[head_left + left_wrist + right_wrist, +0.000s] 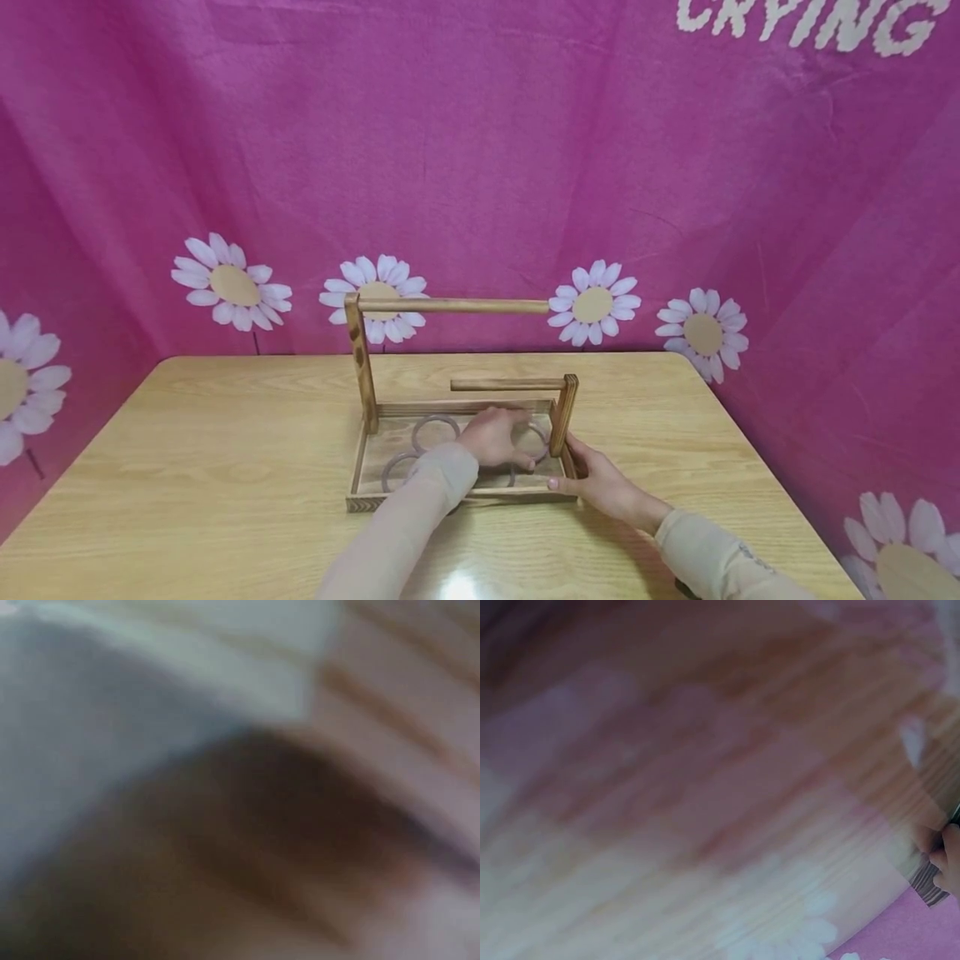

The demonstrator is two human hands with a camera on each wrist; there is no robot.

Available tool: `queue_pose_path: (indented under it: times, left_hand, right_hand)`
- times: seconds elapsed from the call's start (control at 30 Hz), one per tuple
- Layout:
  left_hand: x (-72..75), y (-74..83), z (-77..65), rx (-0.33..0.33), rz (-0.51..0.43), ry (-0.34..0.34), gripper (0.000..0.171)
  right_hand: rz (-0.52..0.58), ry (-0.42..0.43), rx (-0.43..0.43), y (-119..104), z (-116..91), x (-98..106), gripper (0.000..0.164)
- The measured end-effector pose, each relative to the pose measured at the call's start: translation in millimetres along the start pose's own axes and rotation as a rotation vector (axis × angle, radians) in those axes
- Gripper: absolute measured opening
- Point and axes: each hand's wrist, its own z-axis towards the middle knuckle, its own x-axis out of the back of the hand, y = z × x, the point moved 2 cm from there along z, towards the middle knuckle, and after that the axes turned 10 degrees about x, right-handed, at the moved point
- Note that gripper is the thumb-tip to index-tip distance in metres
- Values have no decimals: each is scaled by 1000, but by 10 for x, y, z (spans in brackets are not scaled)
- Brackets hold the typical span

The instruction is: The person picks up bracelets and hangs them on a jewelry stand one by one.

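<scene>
A wooden tray [517, 498] with two uprights stands on the table in the head view. Several greyish rings lie in it: one at the back left [415, 432], one at the front left [385, 477], another at the right [544, 442]. A further ring at the front is partly covered by the left arm. My left hand [491, 437] reaches over the tray, thumb and fingers spread near the right ring; whether they touch it is unclear. With my right hand [607, 487] I hold the tray's right front corner, thumb in front. Some right fingers [946, 862] show in the right wrist view.
A long rod [457, 306] juts from the tall left upright [361, 362]. From the shorter right upright [564, 417] a lower rod [506, 384] points left. The wooden table [210, 467] meets a pink daisy-patterned curtain [480, 167]. The left wrist view is blurred.
</scene>
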Motion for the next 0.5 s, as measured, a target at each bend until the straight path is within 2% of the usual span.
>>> queue_pose_path:
  times: [0.2,0.5]
  left_hand:
    - [43,6,-23,43,-142,-5,78]
    - [137,85,-157,-68,-177,19,76]
  right_hand:
    - [20,5,-19,-6,-3,-11,88]
    - [13,0,-3,-15,-4,1,88]
